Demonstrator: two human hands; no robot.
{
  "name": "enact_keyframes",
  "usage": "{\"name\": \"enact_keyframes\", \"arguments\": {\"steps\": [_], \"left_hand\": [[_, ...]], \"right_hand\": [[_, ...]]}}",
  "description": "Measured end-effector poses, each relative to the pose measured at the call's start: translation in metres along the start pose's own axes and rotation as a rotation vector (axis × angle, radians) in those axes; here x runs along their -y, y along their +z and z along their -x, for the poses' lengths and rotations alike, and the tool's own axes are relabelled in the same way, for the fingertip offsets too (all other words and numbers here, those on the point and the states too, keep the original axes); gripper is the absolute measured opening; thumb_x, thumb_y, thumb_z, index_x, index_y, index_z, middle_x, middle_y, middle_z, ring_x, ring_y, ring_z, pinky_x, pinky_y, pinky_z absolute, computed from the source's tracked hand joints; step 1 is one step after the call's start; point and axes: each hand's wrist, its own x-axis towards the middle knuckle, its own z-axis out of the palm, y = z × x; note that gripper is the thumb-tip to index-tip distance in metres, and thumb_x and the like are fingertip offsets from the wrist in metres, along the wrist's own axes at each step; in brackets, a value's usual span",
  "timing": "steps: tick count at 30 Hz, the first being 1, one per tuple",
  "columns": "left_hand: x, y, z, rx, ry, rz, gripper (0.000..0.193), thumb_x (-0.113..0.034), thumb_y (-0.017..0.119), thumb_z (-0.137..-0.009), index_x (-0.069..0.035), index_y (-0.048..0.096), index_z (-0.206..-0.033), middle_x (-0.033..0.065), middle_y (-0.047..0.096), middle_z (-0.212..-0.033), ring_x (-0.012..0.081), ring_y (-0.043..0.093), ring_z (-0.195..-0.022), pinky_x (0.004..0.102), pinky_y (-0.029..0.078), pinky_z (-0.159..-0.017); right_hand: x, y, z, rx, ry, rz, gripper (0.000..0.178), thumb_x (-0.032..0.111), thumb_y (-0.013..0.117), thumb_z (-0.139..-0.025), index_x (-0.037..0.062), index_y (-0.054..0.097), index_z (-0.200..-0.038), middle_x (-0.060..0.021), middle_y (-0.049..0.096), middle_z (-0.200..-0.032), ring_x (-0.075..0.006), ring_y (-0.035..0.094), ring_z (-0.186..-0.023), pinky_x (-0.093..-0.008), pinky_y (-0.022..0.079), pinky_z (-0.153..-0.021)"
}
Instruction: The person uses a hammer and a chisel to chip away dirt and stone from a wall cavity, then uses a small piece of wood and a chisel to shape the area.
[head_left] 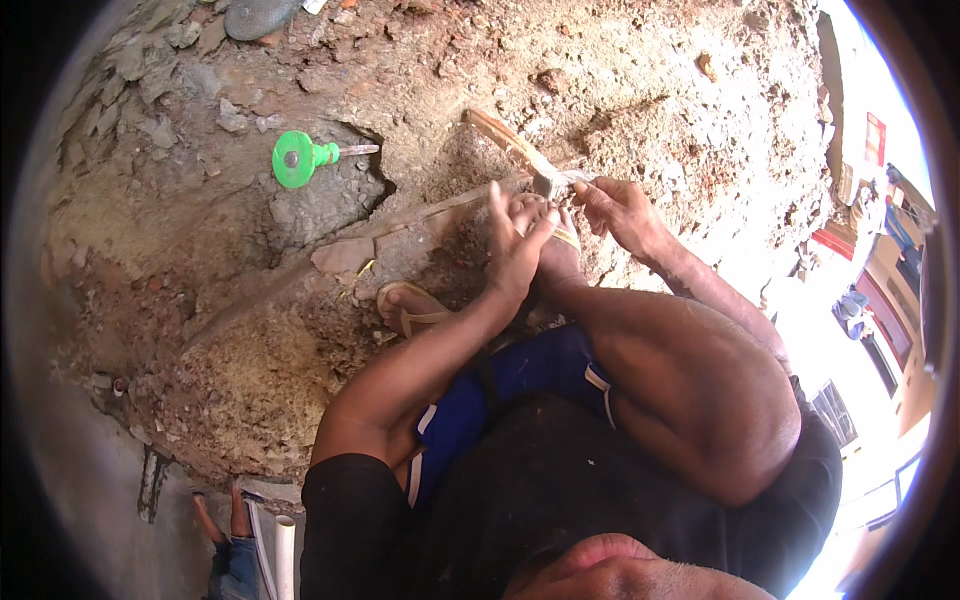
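Observation:
A hammer (507, 138) with a wooden handle lies slanted on the rough ground, its metal head just beyond the toes of my sandalled foot (560, 254). My left hand (512, 245) is beside that foot, index finger and thumb stretched apart, the thumb tip close below the hammer head. It shows nothing in its grasp. To the right of the hammer head, my right hand (620, 215) is closed, its fingertips pinching a thin pale strip (573, 177) that reaches to the head. What the strip is made of cannot be told.
A chisel (360, 150) with a green round hand guard lies left on broken ground, by a crack. A grey rounded object (258, 17) sits at the far left. Another person's legs (238, 525) and a white pipe (285, 555) show at lower left. Buildings stand at right.

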Motion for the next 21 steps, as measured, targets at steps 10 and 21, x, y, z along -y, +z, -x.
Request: {"name": "enact_keyframes", "arguments": {"steps": [10, 21], "left_hand": [[0.001, 0.013, -0.032, -0.061, -0.472, 0.338, 0.041, -0.035, 0.061, -0.097, -0.009, 0.05, -0.126, 0.0086, 0.055, -0.12, 0.0237, 0.057, -0.105, 0.0424, 0.052, -0.088], [0.041, 0.021, -0.045, -0.2, -0.638, 0.03, 0.041, -0.038, 0.075, -0.087, -0.01, 0.058, -0.112, 0.0074, 0.063, -0.097, 0.0227, 0.066, -0.085, 0.0336, 0.058, -0.074]], "right_hand": [[-0.005, 0.0, 0.003, 0.007, -0.026, 0.275, 0.042, 0.039, 0.055, -0.099, -0.0002, 0.069, -0.1, -0.0086, 0.063, -0.07, -0.0165, 0.061, -0.067, -0.0332, 0.05, -0.062], [-0.06, 0.009, -0.006, 0.124, 0.148, -0.046, 0.042, 0.038, 0.055, -0.099, -0.0022, 0.069, -0.097, -0.0036, 0.056, -0.066, -0.014, 0.056, -0.063, -0.0299, 0.049, -0.059]]}}
